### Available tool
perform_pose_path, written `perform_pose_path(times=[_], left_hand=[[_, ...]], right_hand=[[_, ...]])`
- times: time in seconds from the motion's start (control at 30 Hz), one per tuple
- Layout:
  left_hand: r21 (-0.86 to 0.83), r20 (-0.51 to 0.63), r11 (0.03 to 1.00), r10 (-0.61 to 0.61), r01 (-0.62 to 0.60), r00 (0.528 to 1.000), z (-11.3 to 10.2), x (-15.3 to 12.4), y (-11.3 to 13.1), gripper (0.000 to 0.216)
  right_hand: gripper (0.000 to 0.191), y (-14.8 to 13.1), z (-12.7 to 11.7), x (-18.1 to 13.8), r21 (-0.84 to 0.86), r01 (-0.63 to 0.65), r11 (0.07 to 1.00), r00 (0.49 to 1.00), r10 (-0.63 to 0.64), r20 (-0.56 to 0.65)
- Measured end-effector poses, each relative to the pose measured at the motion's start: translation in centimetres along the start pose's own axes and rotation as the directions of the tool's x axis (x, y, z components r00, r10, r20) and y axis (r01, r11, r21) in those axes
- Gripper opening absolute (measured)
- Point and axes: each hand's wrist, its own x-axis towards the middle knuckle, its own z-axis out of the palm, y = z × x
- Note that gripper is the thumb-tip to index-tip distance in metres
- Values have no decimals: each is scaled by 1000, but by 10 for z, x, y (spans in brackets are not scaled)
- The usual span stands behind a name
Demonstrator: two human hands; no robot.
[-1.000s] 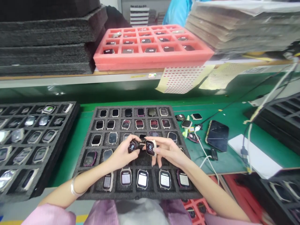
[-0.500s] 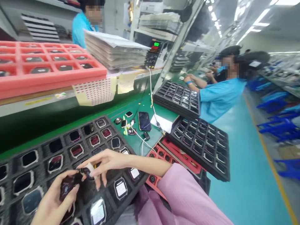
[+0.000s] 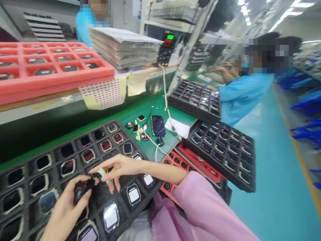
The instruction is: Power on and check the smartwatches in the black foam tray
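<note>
From here I have the left hand (image 3: 69, 202) pinching a dark watch (image 3: 79, 191) and the right hand (image 3: 116, 169) a pale-cased watch (image 3: 102, 174) just beside it—edge-held, seemingly to keep faces uncovered—above the black tray (image 3: 99, 197).

Blk tray (image 3: 100, 197), wht watch (image 3: 103, 174)

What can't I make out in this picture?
In the head view:
Dark watch: partly hidden by fingers of the left hand.
Lit watch screens: text too small to read.
Near black tray: cut off by left and bottom edges.
Blue shapes, far right: too blurred to identify.
</note>
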Motion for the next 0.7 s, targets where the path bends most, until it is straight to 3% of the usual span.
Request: perform_pose_path(times=[0.27, 0.7], left_hand=[[-12, -11, 974, 227, -227, 974, 8, 2, 10, 27], [-28, 53, 966, 259, -257, 965, -1, 3, 16, 29]], right_hand=[[57, -4, -4, 7, -14, -15, 1000, 992, 14, -125], [48, -10, 1, 12, -65, -9, 998, 981, -4, -195]])
